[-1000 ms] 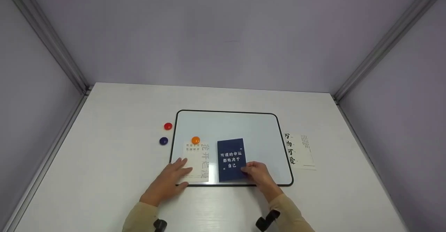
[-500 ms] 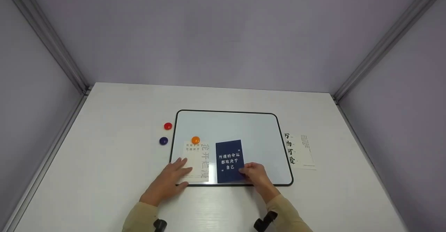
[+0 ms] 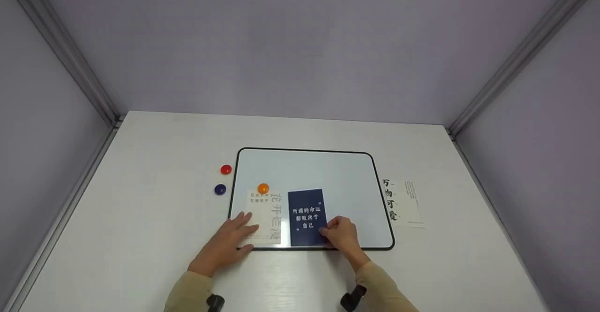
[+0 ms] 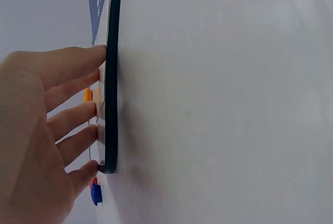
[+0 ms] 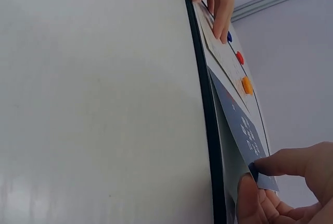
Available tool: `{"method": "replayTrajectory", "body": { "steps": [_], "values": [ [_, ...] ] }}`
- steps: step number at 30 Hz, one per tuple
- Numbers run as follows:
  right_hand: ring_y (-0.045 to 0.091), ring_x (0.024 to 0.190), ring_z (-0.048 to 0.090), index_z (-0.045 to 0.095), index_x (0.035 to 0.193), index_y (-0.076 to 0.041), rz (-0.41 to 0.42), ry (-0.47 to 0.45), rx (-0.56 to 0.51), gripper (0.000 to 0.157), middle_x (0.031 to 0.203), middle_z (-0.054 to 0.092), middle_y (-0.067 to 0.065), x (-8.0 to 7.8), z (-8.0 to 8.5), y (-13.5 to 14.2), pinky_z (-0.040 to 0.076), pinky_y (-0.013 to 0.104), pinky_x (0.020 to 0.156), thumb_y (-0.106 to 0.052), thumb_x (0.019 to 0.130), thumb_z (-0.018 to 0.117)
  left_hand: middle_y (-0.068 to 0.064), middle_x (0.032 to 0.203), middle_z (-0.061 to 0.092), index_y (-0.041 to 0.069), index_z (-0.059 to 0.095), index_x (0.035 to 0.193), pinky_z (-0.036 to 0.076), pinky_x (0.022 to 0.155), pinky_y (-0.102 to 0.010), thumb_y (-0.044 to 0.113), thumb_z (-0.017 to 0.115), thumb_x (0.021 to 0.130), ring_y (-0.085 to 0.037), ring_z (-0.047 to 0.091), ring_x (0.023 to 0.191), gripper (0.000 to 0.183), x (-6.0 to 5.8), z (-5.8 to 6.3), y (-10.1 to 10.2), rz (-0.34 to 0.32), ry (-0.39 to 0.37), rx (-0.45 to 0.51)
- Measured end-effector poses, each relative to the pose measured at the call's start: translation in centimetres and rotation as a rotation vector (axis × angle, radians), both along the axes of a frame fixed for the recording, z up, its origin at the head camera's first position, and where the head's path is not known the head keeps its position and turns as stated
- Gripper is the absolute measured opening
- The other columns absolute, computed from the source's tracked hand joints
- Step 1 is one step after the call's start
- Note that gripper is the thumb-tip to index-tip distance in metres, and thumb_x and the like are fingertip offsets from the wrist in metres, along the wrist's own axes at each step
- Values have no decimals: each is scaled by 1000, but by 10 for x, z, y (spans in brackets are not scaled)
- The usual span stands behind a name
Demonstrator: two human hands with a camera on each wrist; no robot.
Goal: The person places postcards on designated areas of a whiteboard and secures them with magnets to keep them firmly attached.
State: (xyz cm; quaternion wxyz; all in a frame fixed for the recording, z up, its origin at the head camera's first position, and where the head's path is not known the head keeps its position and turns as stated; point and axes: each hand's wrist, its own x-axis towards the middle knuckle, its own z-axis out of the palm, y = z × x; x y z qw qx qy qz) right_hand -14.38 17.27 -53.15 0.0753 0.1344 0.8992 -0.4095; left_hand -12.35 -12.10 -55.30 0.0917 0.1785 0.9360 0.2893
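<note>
A whiteboard (image 3: pixel 300 167) with a black frame lies on the table. My left hand (image 3: pixel 227 244) rests with spread, straight fingers over its lower left corner, fingertips on a cream card (image 3: pixel 263 218) printed with grey characters. An orange round magnet (image 3: pixel 263 189) sits at that card's top edge. To the right, my right hand (image 3: pixel 342 234) pinches the lower right edge of a dark blue card (image 3: pixel 307 204) with white characters. In the right wrist view this blue card (image 5: pixel 242 125) is tilted, its pinched side raised off the board. A small dark patch shows under the thumb tip.
Left of the whiteboard, a red magnet (image 3: pixel 226 169) and a dark blue magnet (image 3: pixel 220 189) lie on the white table (image 3: pixel 154 171). Another cream card (image 3: pixel 407 204) with black characters lies beside the board's right edge. Walls (image 3: pixel 300 45) enclose the table at the back and sides.
My right hand has shifted the dark blue card slightly left and toward me, closer to the cream card. The left hand, the magnets and the whiteboard have stayed put.
</note>
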Motion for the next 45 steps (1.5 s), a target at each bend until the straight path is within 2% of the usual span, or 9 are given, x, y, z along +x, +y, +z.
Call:
{"method": "replayTrajectory", "body": {
  "steps": [7,11,15,26,32,37,45],
  "values": [
    [13,62,53,58,73,-3,44,41,79,20,65,55,1,-1,-3,-3,42,21,56,-8,75,77,-11,154,40,13,58,133,25,122,-52,21,68,88,-32,32,147,47,1,1,0,5,-1,-6],
    [9,52,56,57,73,-2,46,45,59,20,64,57,1,-1,-5,-4,49,20,48,-8,76,77,-11,154,41,13,58,132,26,122,-51,20,68,88,-32,32,147,46,3,3,1,10,8,-10],
    [7,44,55,57,72,-2,52,50,64,22,64,58,3,-1,-4,-6,50,20,42,-9,76,77,-12,153,41,12,58,132,26,122,-51,19,68,87,-32,33,146,46,5,6,2,15,16,-12],
    [15,62,55,56,71,-3,78,80,144,24,66,58,4,0,-3,-11,44,23,54,-10,75,79,-10,155,40,14,57,133,25,123,-49,21,68,88,-30,32,147,47,4,5,2,23,8,-19],
    [14,60,50,56,69,-4,87,108,195,27,64,58,4,2,-3,-11,38,22,53,-13,73,81,-10,155,40,14,57,133,25,122,-50,21,68,88,-31,32,147,47,4,5,2,23,3,-16],
    [13,56,48,55,69,-6,80,94,233,30,63,57,3,2,-3,-12,36,22,50,-18,73,82,-9,154,40,15,58,133,26,122,-49,22,68,88,-30,32,147,47,4,4,2,27,6,-20],
    [12,57,46,53,69,-6,100,93,238,29,62,52,0,3,-3,-13,33,21,51,-16,76,80,-11,153,42,12,58,132,26,122,-50,21,68,87,-32,33,147,47,4,3,1,16,14,-6]
  ]
}}
